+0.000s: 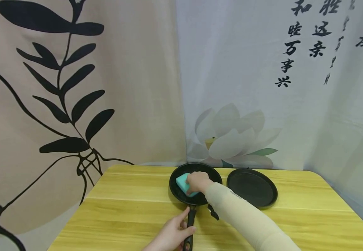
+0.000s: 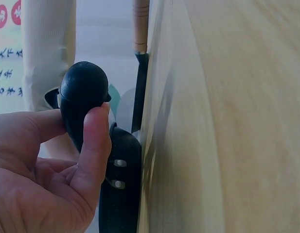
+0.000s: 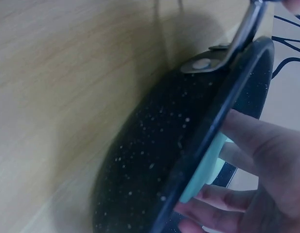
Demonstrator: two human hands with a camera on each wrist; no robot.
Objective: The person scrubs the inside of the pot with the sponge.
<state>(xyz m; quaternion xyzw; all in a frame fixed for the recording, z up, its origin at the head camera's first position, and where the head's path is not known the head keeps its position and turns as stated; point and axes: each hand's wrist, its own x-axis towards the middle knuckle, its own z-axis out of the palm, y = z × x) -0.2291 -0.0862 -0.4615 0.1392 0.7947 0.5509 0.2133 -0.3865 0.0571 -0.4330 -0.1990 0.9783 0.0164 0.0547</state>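
Observation:
A black speckled frying pan (image 1: 174, 192) sits tilted toward me on the wooden table, its handle (image 1: 191, 218) pointing my way. My left hand (image 1: 174, 232) holds that handle, with the thumb on one side and the fingers on the other. Inside the pan, my right hand (image 1: 198, 181) grips a teal sponge (image 1: 182, 182) against the cooking surface. From the right wrist view, the fingers spread over the sponge (image 3: 204, 167) just behind the pan's rim. The right forearm, in a cream sleeve (image 1: 247, 216), reaches across from the lower right.
To the right lies a flat round black pan (image 1: 253, 188), close beside the forearm. A wooden handle (image 2: 141, 26) joined to a dark flat piece shows in the left wrist view. The table (image 1: 128, 198) ends at a printed curtain (image 1: 143, 87) behind.

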